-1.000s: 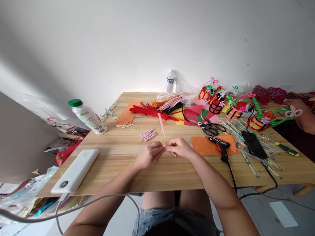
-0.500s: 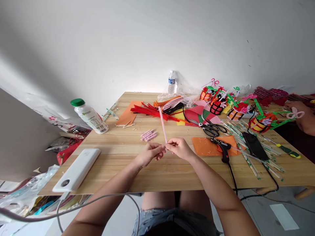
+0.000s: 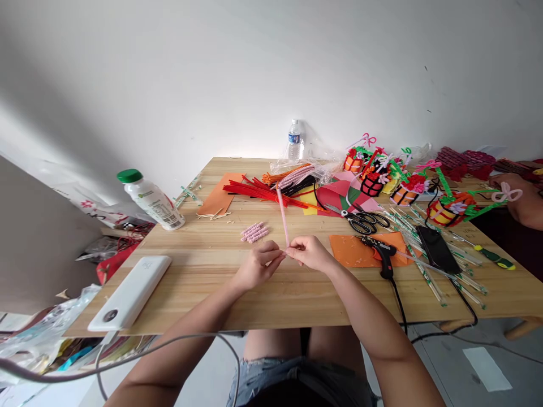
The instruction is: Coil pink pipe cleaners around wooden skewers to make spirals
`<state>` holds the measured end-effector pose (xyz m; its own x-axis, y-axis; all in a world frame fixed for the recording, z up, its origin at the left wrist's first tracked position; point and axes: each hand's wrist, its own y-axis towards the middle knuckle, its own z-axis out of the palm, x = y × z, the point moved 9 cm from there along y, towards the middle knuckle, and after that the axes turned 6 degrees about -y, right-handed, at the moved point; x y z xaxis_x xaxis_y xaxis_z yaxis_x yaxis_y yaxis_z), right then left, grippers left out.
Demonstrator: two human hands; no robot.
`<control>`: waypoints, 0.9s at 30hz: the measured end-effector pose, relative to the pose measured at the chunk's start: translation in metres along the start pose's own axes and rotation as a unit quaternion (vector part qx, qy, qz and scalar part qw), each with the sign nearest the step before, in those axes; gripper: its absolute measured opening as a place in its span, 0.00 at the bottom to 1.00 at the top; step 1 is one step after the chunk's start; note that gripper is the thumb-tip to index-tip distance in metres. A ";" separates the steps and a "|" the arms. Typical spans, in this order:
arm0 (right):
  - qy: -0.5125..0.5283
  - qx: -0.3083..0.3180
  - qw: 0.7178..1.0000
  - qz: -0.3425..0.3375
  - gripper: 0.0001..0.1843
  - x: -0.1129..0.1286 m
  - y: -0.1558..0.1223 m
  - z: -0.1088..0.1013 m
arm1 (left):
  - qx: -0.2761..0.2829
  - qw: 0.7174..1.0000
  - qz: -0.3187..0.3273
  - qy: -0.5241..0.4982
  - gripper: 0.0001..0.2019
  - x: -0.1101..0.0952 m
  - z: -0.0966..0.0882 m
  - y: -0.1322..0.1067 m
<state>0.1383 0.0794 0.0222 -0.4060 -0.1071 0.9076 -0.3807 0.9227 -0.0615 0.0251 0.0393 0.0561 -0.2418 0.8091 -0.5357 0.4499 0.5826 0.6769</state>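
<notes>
A pale pink pipe cleaner (image 3: 282, 217) stands upright, with its lower end between my two hands. My right hand (image 3: 308, 251) pinches it near the bottom. Fingertip to fingertip with it, my left hand (image 3: 263, 263) is closed on the same lower end, and the fingers hide that bit. Just beyond my left hand lie several short pink coiled pipe-cleaner pieces (image 3: 254, 232). Farther back is a bundle of red pipe cleaners (image 3: 258, 191), beside pink ones (image 3: 297, 176).
Black scissors (image 3: 362, 220), a glue gun (image 3: 385, 255) on orange felt (image 3: 343, 251), a phone (image 3: 436, 249) and a screwdriver (image 3: 494, 257) lie right. Decorated little baskets (image 3: 447, 212) stand behind them. At left are a white bottle (image 3: 155, 200) and power bank (image 3: 131, 294). Another person's hand (image 3: 515, 195) shows far right.
My left hand has rolled over at the pipe cleaner's lower end, its fingers now curled in more. The pipe cleaner's upper part has shifted slightly right. The view has moved a little.
</notes>
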 end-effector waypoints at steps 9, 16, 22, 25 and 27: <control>0.193 0.067 0.977 0.056 0.15 -0.010 0.003 0.013 | -0.023 1.000 0.003 0.015 0.08 -0.001 -0.001 -0.003; 0.076 -0.044 0.995 -0.050 0.15 0.005 0.002 0.001 | 0.027 0.843 -0.391 -0.368 0.26 0.053 0.031 -0.023; 0.012 -0.047 0.999 -0.023 0.14 0.001 0.002 -0.001 | 0.011 0.939 -0.273 -0.207 0.19 0.040 0.009 -0.006; 0.006 -0.041 0.999 -0.016 0.14 0.001 0.002 -0.003 | -0.001 0.985 -0.146 -0.093 0.16 0.020 0.000 0.002; 0.009 -0.027 1.000 -0.004 0.15 0.000 0.001 -0.003 | -0.005 0.996 -0.080 -0.039 0.14 0.012 0.000 0.002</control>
<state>0.1401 0.0816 0.0236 -0.3878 -0.1072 0.9155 -0.3380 0.9405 -0.0331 0.0228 0.0499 0.0511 -0.2419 0.6981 -0.6739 0.4022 0.7042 0.5851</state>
